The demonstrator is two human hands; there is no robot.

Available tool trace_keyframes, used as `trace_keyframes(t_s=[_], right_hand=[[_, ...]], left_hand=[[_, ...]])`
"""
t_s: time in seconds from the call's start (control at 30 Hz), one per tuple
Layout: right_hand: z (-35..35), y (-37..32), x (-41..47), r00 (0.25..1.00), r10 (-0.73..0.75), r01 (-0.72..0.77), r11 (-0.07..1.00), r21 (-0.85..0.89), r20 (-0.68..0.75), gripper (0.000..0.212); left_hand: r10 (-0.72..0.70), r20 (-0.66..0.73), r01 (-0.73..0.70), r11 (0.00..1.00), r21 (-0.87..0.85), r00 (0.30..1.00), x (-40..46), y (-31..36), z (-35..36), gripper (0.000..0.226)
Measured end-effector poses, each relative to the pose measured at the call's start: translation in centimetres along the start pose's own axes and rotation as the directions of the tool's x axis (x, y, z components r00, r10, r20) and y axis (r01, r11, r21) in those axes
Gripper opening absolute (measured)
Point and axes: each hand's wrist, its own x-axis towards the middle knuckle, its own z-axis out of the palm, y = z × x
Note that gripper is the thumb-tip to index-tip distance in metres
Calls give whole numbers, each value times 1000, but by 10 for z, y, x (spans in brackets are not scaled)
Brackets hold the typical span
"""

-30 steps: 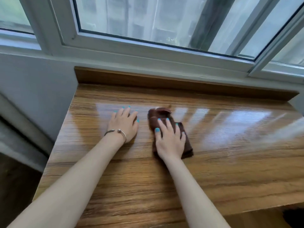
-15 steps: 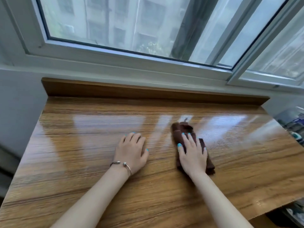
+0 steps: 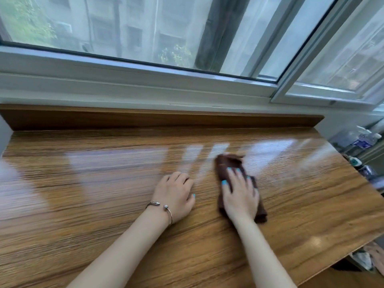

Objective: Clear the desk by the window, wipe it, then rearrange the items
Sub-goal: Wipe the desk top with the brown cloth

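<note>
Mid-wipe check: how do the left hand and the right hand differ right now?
The right hand lies flat on the brown cloth, fingers spread; the left hand rests straight on the bare desk, fingers curled under. The left wrist wears a silver bracelet; the right wrist is bare. The right hand looks motion-blurred, the left sharper. Both are palm down, side by side, with turquoise nails.

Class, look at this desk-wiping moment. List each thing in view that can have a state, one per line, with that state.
Desk: cleared, glossy, nothing on it but the cloth and hands.
Brown cloth: crumpled, flat on the desk, pinned under the right hand.
Right hand: palm down, fingers spread on the cloth.
Left hand: resting on the desk, empty, fingers curled.
Bracelet: on the left wrist.
Window: sliding pane looks closed.
</note>
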Motion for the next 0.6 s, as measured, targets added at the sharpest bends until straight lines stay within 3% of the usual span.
trace_keyframes(t_s=[0.07,0.13,0.23,0.33,0.4,0.47,0.53,0.57,0.6], right_hand=[[0,8,-3,955,-273,279,960,-34,115,54],[-7,36,18,927,-342,348,937,-14,156,62],[-17,101,88,992,-109,110,994,-8,68,48],[-33,150,142,977,205,-209,975,81,49,46],[-32,151,155,970,242,-245,965,93,38,47],[-26,149,144,1000,-4,3,1000,10,17,50],[-27,169,133,909,-399,406,913,-34,121,59],[-32,186,139,841,-511,522,853,-19,177,62],[-38,205,156,821,-538,547,837,5,190,61]], left_hand=[[19,45,-19,1000,-3,999,16,10,2,40],[18,29,-17,1000,-19,999,31,18,6,41],[-3,73,4,1000,-8,997,54,43,8,48],[47,198,-56,998,41,979,82,73,23,57],[30,157,-36,999,33,987,99,96,33,57],[-52,132,48,998,36,990,112,119,38,55],[-129,54,126,991,53,990,126,133,46,51],[-159,62,154,986,67,985,131,139,48,51],[-165,50,161,983,84,985,137,145,51,51]])
